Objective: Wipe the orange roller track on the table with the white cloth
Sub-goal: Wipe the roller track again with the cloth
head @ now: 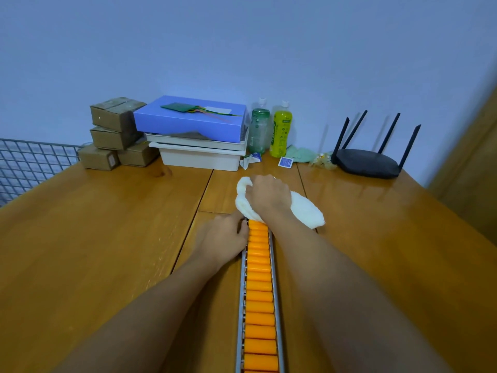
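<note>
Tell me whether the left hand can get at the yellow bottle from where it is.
Probably yes: the left hand rests by the roller track, and only the right hand gripping the white cloth partly crosses its path to the yellow bottle.

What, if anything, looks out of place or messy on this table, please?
Only small litter at the back: a torn wrapper and a blue sachet lie loose by the bottles. The roller track lies straight, with the right hand pressing the cloth at its far end.

Right hand point(269, 196) fisted (left point(223, 238) seemingly flat)
</note>
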{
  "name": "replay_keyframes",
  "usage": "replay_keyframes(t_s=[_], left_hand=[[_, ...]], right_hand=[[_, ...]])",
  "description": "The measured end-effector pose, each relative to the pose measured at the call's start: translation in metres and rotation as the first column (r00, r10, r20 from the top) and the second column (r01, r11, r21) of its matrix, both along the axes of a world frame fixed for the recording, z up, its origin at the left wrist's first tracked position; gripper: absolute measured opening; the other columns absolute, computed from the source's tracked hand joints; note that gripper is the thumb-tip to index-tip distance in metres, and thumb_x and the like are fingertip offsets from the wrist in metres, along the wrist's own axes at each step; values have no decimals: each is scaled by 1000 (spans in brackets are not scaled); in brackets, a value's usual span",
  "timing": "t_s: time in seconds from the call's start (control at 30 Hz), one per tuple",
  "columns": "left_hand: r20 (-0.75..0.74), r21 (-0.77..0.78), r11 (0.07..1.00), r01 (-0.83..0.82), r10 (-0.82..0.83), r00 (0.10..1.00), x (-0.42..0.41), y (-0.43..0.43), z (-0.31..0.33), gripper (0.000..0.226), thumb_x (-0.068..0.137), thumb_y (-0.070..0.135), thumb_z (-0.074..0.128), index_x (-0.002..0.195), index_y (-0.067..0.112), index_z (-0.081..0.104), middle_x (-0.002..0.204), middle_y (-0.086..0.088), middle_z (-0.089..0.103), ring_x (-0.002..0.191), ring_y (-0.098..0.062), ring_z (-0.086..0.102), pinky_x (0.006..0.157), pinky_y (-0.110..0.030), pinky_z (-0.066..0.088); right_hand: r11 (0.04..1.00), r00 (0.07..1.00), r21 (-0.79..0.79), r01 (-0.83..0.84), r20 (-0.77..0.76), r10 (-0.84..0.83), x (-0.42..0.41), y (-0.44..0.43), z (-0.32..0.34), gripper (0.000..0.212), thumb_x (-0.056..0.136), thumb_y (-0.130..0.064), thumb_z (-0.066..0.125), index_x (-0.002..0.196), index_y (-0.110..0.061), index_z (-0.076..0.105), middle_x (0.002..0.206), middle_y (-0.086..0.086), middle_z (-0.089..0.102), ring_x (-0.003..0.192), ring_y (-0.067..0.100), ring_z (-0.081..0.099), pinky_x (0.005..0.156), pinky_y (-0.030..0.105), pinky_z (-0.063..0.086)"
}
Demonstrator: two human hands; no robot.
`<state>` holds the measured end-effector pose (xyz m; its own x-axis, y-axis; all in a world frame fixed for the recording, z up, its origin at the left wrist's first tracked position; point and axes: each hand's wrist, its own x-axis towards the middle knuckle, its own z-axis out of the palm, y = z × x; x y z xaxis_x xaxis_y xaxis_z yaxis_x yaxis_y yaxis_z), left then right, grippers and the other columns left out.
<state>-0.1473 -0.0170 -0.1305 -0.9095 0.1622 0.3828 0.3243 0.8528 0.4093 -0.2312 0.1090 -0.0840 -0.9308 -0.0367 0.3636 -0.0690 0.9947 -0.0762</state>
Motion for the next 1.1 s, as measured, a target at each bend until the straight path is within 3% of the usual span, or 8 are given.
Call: replay_keyframes(t_s=[0.17,0.33,0.57,0.73,0.93,1.1], left_hand=[[-3,-33,999,-6,6,1000,-3,0,-3,26,104,37,42,91,25,61,65,7,59,57,-10,56,47,-23,31],[15,-34,999,-8,9,1000,-3,-1,-2,26,104,36,42,99,23,64,70,7,63,61,-9,60,48,-22,36],[52,6,1000,-4,3,999,-4,-1,-2,23,105,32,43,94,26,62,68,10,60,58,-6,56,49,-21,33],[89,88,996,-1,-7,996,-4,-3,-1,23,103,30,45,94,24,66,66,7,64,58,-8,59,54,-35,50],[119,130,991,17,-32,992,2,-4,3,33,96,23,57,65,29,46,59,6,54,55,-10,47,50,-29,29],[134,131,991,32,-50,990,2,-6,2,26,88,32,52,63,28,46,59,4,56,57,-15,51,52,-30,33]], right_hand=[[993,998,-97,62,-13,-63,0,15,-8,27,98,-30,46,114,-22,67,106,5,69,99,27,63,68,32,37],[997,997,2,72,3,-72,8,32,-5,29,101,-28,43,119,-19,64,109,7,68,99,28,63,68,32,36],[990,995,99,101,-1,-102,30,60,2,29,100,-28,43,117,-20,65,103,5,68,93,25,63,67,33,40],[997,994,18,80,-74,-78,46,52,24,28,101,-33,42,113,-20,64,103,6,68,91,26,63,65,33,38],[998,999,67,-17,-50,21,70,3,19,27,101,-30,46,119,-18,63,108,7,68,100,29,63,68,33,36],[997,1000,82,-11,20,9,75,5,-2,28,103,-25,44,123,-17,61,110,7,66,102,28,63,67,33,37]])
